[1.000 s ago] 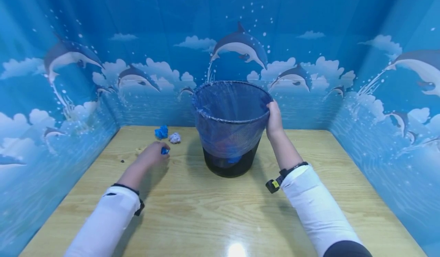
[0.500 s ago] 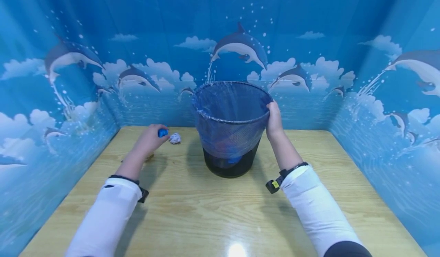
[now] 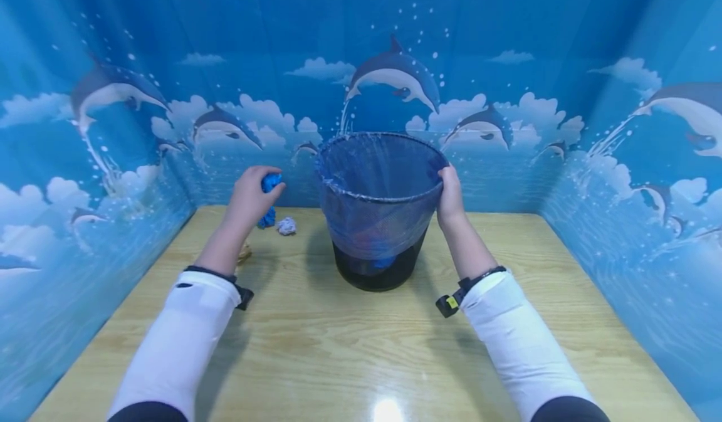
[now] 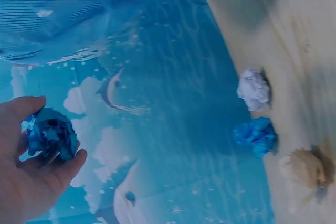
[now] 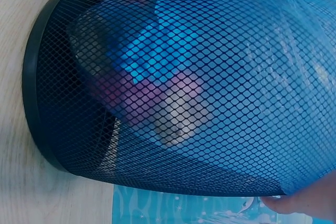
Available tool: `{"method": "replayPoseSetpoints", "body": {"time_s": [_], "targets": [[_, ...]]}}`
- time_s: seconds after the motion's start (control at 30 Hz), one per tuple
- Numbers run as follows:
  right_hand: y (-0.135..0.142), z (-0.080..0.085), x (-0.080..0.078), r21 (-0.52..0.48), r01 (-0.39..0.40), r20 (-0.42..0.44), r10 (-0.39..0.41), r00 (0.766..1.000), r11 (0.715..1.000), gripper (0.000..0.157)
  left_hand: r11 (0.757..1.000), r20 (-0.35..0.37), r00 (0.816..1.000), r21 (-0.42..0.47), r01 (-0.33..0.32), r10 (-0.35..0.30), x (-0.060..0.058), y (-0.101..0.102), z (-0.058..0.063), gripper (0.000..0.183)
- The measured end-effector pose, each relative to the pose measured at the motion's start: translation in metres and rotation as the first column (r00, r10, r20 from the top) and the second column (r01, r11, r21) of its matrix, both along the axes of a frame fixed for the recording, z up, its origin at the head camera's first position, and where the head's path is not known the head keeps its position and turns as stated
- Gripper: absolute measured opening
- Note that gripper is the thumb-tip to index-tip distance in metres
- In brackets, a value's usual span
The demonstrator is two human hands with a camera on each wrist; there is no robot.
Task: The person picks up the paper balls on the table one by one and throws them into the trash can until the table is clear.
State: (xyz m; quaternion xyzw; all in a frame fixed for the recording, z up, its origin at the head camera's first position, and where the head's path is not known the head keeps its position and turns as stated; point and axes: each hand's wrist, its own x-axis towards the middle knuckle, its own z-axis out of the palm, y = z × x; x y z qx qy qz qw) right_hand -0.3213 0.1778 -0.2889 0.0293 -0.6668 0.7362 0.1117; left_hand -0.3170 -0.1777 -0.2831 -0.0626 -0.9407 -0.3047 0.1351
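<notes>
My left hand is raised above the table and pinches a crumpled blue paper ball between thumb and fingers, left of the bin. With my right hand I hold the right rim of a black mesh wastebasket. A translucent blue bag lines it and folds over the rim. Through the mesh, the right wrist view shows blue, pinkish and pale crumpled pieces inside. Under my left hand on the table lie another blue paper ball, a white one and a tan one.
The wastebasket stands upright on a wood-grain table. A blue curtain printed with dolphins surrounds the table at the back and on both sides.
My left hand has risen from near the table with the blue paper ball in its fingers. My right hand and the wastebasket have stayed in place.
</notes>
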Motion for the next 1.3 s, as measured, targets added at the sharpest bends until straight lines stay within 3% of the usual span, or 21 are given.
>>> {"method": "replayPoseSetpoints", "body": {"time_s": [0.17, 0.6, 0.87, 1.07, 1.3], "targets": [[0.001, 0.001, 0.000, 0.001, 0.005, -0.007, -0.005, 1.000, 1.000, 0.067, 0.998, -0.083, 0.997, 0.069, -0.006, 0.012, -0.001, 0.013, 0.020, 0.044], [0.003, 0.000, 0.000, 0.016, -0.009, 0.012, 0.008, 1.000, 1.000, 0.066, 0.985, -0.215, 0.975, 0.147, 0.087, -0.054, -0.007, 0.066, 0.064, 0.041], [0.003, 0.000, 0.001, 0.024, 0.000, -0.004, 0.000, 1.000, 1.000, 0.064, 0.976, -0.207, 0.969, 0.138, 0.168, -0.137, -0.008, 0.105, 0.089, 0.042], [0.003, 0.000, 0.003, 0.029, -0.002, 0.020, 0.001, 1.000, 1.000, 0.065, 0.970, -0.169, 0.963, 0.087, 0.227, -0.210, -0.008, 0.127, 0.095, 0.044], [0.002, 0.000, 0.001, 0.011, 0.003, 0.013, -0.003, 1.000, 1.000, 0.066, 0.965, -0.063, 0.963, -0.007, 0.263, -0.263, -0.010, 0.146, 0.101, 0.048]]}}
